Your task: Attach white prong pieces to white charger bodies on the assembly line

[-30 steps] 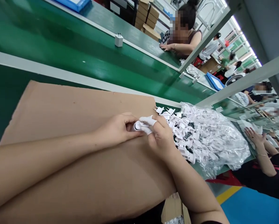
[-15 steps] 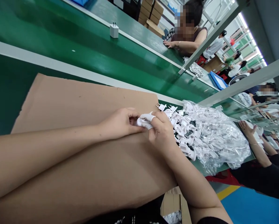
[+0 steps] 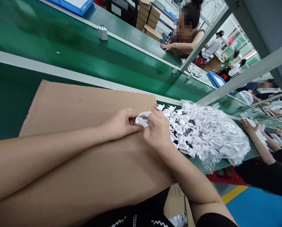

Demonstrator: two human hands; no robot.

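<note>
Two hands (image 3: 121, 124) (image 3: 158, 132) pinch one white plug (image 3: 141, 120) over cardboard (image 3: 60, 107).

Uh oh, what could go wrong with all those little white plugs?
The white plug pinched between the left hand and right hand might slip and fall. The loose plugs heaped beside the right hand might get bumped and slide across the green bench. Their metal prongs stick out, so they might poke a finger.
</note>
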